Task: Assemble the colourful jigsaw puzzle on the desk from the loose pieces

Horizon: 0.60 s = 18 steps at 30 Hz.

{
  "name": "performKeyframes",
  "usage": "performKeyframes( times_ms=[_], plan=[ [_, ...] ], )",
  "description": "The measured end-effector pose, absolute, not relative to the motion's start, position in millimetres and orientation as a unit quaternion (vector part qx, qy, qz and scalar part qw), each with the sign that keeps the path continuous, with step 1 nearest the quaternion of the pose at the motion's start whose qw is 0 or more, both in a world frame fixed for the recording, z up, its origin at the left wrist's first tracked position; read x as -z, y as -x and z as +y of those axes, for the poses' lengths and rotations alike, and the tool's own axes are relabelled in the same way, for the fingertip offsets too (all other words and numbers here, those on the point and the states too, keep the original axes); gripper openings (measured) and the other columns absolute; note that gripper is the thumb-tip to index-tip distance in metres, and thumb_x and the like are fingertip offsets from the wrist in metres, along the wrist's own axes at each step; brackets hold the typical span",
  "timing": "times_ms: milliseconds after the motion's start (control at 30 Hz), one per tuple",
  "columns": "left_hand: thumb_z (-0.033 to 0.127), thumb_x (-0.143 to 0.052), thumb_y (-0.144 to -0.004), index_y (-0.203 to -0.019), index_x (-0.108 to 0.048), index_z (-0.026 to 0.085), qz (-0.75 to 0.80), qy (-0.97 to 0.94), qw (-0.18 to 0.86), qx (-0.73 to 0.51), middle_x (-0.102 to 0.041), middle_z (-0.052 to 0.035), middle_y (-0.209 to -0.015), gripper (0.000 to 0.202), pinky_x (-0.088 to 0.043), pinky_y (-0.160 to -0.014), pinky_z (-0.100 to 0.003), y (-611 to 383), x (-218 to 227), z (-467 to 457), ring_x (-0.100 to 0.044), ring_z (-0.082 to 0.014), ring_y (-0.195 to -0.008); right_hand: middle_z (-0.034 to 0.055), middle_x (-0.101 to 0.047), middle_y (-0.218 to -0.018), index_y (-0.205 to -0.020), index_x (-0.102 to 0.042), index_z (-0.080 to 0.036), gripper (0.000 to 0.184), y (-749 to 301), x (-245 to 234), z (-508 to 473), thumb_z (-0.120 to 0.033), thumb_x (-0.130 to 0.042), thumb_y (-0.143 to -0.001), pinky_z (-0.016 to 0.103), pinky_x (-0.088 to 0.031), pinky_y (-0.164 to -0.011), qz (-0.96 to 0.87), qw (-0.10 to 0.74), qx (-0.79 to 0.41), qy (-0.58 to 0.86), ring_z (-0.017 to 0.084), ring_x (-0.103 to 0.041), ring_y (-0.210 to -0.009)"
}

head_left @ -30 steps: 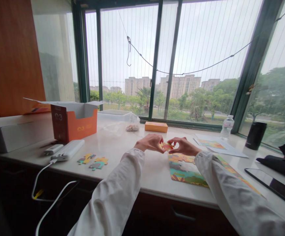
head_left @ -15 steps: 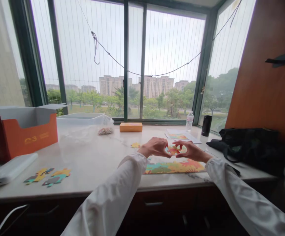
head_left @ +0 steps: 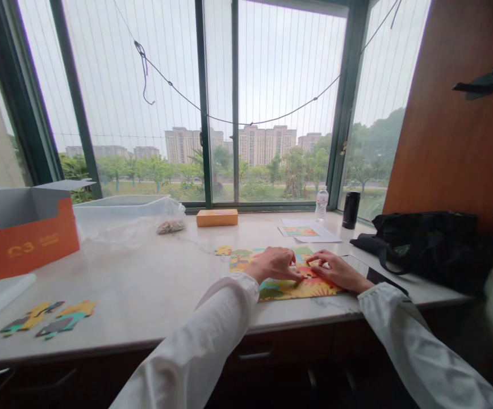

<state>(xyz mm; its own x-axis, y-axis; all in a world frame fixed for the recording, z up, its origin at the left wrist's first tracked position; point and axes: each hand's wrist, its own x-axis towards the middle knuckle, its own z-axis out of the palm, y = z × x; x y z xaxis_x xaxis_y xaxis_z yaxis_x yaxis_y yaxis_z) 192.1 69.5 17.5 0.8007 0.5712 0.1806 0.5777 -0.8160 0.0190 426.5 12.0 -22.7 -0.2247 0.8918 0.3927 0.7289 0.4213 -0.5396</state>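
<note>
A colourful jigsaw puzzle [head_left: 278, 292], largely joined, lies flat near the counter's front edge. Both hands rest over its middle, around a red-orange puzzle piece [head_left: 309, 273]. My left hand [head_left: 275, 263] grips the piece from the left with curled fingers and thumb. From the other side, my right hand [head_left: 330, 269] holds its edge between bent fingers and thumb. The piece is down at the puzzle's surface; whether it is fully seated I cannot tell. A loose yellow piece [head_left: 223, 250] lies beside the puzzle's far left corner. Other loose pieces [head_left: 68, 319] lie at the front left.
On the left stand an orange box [head_left: 25, 238] and a clear plastic bin [head_left: 121, 205]. A small orange box [head_left: 217, 217], printed sheets [head_left: 308, 232], a water bottle [head_left: 321, 204] and a black tumbler [head_left: 351, 210] line the back. A black bag [head_left: 434, 244] sits at right.
Both hands have come down from above the puzzle, bringing the red-orange piece to its surface. The view has shifted slightly right.
</note>
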Motion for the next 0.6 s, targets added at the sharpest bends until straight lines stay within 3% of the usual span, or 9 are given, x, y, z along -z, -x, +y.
performKeyframes(
  times_ms=[200,333,467,600],
  plan=[
    [0.071,-0.060,-0.076,-0.103,-0.068,0.025,-0.314,0.946,0.003,0.085,-0.073,-0.0048,-0.104,0.054,-0.049,-0.081,-0.032,-193.8,-16.1,70.1,-0.067,-0.0242,-0.095,0.0058,-0.061,-0.098,-0.103,-0.075,-0.023,0.039,-430.9,26.8,15.3,-0.054,-0.058,-0.087,0.034,-0.051,-0.076,-0.776,0.328,-0.100,0.529,0.016,-0.058,-0.074],
    [0.071,-0.059,-0.079,-0.112,-0.069,0.028,-0.296,0.951,-0.005,0.094,-0.073,-0.0042,-0.105,0.055,-0.049,-0.082,-0.032,-190.5,-17.3,69.2,-0.067,-0.0243,-0.097,0.0053,-0.060,-0.097,-0.102,-0.075,-0.023,0.037,-432.6,28.2,17.2,-0.053,-0.058,-0.087,0.033,-0.050,-0.075,-0.777,0.323,-0.102,0.531,0.016,-0.058,-0.074],
    [0.062,-0.053,-0.089,-0.113,-0.073,0.034,-0.265,0.958,-0.007,0.114,-0.071,-0.0031,-0.107,0.042,-0.048,-0.083,-0.031,-187.0,-17.7,69.6,-0.066,-0.0224,-0.098,0.0054,-0.061,-0.098,-0.103,-0.075,-0.023,0.037,-433.2,27.9,17.6,-0.052,-0.058,-0.088,0.033,-0.050,-0.076,-0.779,0.320,-0.107,0.529,0.015,-0.057,-0.074],
    [0.056,-0.059,-0.088,-0.108,-0.077,0.036,-0.290,0.948,-0.029,0.127,-0.071,-0.0020,-0.107,0.034,-0.048,-0.081,-0.029,-188.2,-15.5,69.3,-0.066,-0.0216,-0.096,0.0059,-0.063,-0.099,-0.102,-0.076,-0.023,0.038,-433.1,26.5,16.7,-0.054,-0.059,-0.087,0.033,-0.050,-0.076,-0.778,0.320,-0.112,0.528,0.016,-0.059,-0.076]
  ],
)
